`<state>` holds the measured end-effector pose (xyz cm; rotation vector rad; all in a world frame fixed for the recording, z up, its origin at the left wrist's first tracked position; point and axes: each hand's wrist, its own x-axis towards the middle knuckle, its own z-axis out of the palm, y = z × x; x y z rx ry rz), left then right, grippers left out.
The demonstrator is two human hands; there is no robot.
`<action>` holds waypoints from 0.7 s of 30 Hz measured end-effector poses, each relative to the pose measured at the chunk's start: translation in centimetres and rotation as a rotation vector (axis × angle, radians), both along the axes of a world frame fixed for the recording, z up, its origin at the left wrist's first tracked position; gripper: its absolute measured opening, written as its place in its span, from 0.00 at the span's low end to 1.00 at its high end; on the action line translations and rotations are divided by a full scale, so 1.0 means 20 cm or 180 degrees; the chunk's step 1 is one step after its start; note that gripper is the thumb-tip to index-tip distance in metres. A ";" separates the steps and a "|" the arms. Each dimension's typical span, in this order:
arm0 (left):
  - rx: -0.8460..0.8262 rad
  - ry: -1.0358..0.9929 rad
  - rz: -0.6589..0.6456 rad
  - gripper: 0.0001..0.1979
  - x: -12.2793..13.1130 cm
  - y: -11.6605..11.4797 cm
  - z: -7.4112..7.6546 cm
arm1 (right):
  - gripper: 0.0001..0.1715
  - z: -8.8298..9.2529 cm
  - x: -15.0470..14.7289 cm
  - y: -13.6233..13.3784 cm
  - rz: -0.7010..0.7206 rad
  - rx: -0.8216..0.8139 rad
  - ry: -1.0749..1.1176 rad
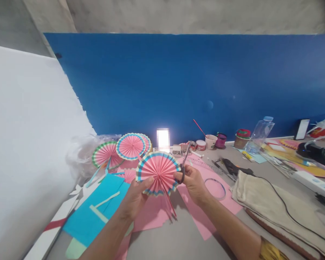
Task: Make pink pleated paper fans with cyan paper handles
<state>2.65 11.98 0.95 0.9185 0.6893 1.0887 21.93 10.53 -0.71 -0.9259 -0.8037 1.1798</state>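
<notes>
A round pink pleated paper fan (159,169) with a blue, green and yellow striped rim is held up over the table. My left hand (137,196) is closed on its lower left edge, thumb on the front. My right hand (193,182) grips a pair of dark-handled scissors (184,161) at the fan's right edge, blades pointing up. A thin red stick (170,204) hangs down from the fan's centre. Pink paper sheets (200,213) lie below both hands.
Two finished fans (130,146) lean at the back left by crumpled plastic. Blue paper (97,213) lies at left. Cups and tape rolls (215,141), a plastic bottle (260,135), a folded cloth (265,198) with a black cable, and a power strip (314,182) crowd the right. A blue board stands behind.
</notes>
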 end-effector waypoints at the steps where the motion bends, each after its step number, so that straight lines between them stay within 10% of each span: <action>1: 0.0035 0.0089 0.0099 0.15 0.00 0.00 0.00 | 0.22 0.00 -0.01 0.00 0.0017 -0.0032 -0.0055; 11: -0.0389 -0.0306 0.1118 0.24 0.02 0.02 0.01 | 0.29 0.03 0.04 -0.04 -0.0094 -0.0056 -0.1050; 21: -0.0585 -0.0533 0.1168 0.20 0.02 0.00 0.04 | 0.35 -0.05 -0.06 -0.09 0.0470 0.0270 -0.2106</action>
